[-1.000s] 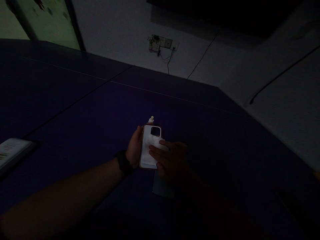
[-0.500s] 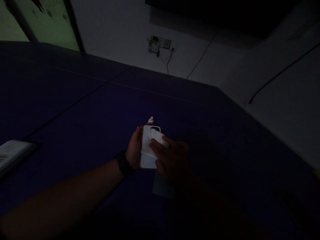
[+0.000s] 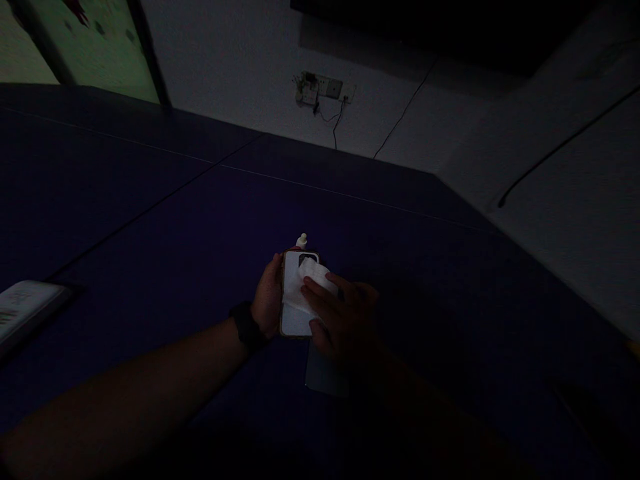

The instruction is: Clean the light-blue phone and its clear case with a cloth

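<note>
My left hand (image 3: pixel 267 297), with a black watch on its wrist, grips a white phone case (image 3: pixel 296 327) along its left side. The case has a darker rim and a camera cutout near its top. Against its face my right hand (image 3: pixel 345 313) presses a white tissue (image 3: pixel 320 275) with its fingertips. Part of the case is hidden under the tissue and fingers. Just beyond the case's top edge shows the pale tip of a small bottle (image 3: pixel 301 241). Below my hands lies a dark flat rectangle, perhaps a phone (image 3: pixel 325 373), partly covered by my right hand.
A dark blue table (image 3: pixel 200 213) stretches to the wall. At the left edge is a white box (image 3: pixel 27 300). Sockets with plugs and cables (image 3: pixel 327 88) are on the wall, below a large dark screen (image 3: pixel 425 27). The scene is dim.
My right hand and the tissue have shifted very slightly over the case. The case has tilted a little; my left hand keeps its hold.
</note>
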